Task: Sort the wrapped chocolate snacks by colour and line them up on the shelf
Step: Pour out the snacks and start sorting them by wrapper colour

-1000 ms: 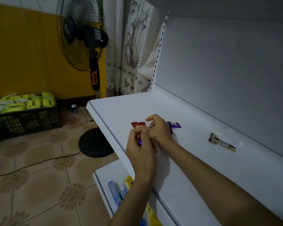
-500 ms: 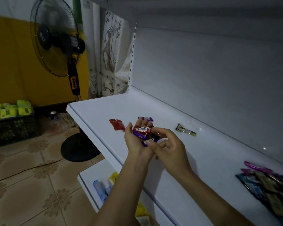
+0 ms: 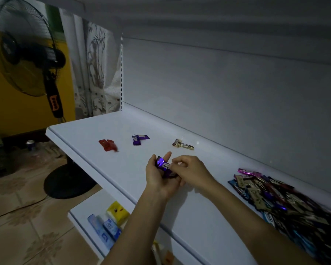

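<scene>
My left hand (image 3: 159, 178) holds a small bunch of purple wrapped snacks (image 3: 164, 167) above the white shelf (image 3: 189, 207). My right hand (image 3: 191, 171) is right beside it, its fingertips pinching at the wrappers. Farther back on the shelf lie three small groups: red snacks (image 3: 107, 145) at the left, purple snacks (image 3: 139, 139) in the middle and a gold snack (image 3: 182, 145) at the right. A big mixed heap of wrapped snacks (image 3: 279, 197) covers the shelf's right end.
A black standing fan (image 3: 33, 60) stands on the tiled floor left of the shelf, its round base (image 3: 65, 180) near the shelf's corner. A lower shelf (image 3: 78, 220) carries tissue packs (image 3: 107, 224). A can (image 3: 30, 145) and a dark crate sit by the yellow wall.
My view has swung right, bringing the heap into sight. Both hands have drawn back from the red and purple groups. The red-labelled snack seen in my left hand half a second ago no longer shows.
</scene>
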Motion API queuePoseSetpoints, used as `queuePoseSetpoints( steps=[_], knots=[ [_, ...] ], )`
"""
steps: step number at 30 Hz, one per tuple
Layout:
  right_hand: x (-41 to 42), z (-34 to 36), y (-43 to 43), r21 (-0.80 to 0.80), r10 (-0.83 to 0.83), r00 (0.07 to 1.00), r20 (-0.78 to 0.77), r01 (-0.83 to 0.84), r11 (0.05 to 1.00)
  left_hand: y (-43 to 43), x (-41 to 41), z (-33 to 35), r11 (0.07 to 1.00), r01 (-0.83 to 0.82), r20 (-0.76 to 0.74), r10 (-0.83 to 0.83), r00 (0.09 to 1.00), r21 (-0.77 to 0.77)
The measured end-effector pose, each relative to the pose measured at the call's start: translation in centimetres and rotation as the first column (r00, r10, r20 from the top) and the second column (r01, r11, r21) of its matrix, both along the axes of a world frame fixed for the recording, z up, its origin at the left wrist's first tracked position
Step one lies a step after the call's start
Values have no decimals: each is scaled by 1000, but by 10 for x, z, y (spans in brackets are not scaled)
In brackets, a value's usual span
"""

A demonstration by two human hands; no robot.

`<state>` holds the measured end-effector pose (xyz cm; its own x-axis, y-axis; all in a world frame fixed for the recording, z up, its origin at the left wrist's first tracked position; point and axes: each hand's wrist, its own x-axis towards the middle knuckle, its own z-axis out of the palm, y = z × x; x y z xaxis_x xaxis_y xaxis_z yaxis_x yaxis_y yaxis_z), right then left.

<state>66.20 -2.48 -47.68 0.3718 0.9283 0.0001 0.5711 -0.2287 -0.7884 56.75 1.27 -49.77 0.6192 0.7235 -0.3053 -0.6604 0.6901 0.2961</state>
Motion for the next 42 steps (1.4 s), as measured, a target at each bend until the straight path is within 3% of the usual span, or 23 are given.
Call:
queuePoseSetpoints(
  steps=[3, 8, 20, 23, 26, 28, 32, 38, 42],
  knots=[
    [-4, 10, 10, -156, 96, 995, -16, -97, 983, 6, -10, -4, 1000, -9, -9, 9, 1000, -18],
    [-23, 10, 39, -103, 173, 978, 116, -161, 982, 23, -33, 1, 983, -161, -51, 157, 986, -92],
    [-86, 2, 121, 54, 247, 928, -278, -241, 969, 96, -90, 4, 929, -368, -213, 369, 905, 43],
    [-90, 0, 141, 124, 195, 920, -341, -162, 979, 112, -101, 1, 900, -434, -239, 429, 871, 32],
    [-83, -1, 163, 202, 31, 903, -429, 62, 977, 117, -107, -3, 898, -428, -283, 440, 852, 106],
    [-81, -7, 177, 166, -50, 906, -421, 132, 977, 116, -108, -10, 882, -435, -345, 470, 812, 180],
    [-98, -26, 199, 34, -27, 952, -305, 39, 999, 115, -110, -15, 910, -318, -417, 406, 813, 267],
    [-97, -19, 193, 25, -14, 980, -201, 19, 1000, 115, -117, -15, 906, -301, -384, 402, 831, 297],
    [-86, -8, 150, 22, 155, 928, -339, -156, 987, 111, -104, -19, 830, -188, -526, 490, 695, 524]
  ],
)
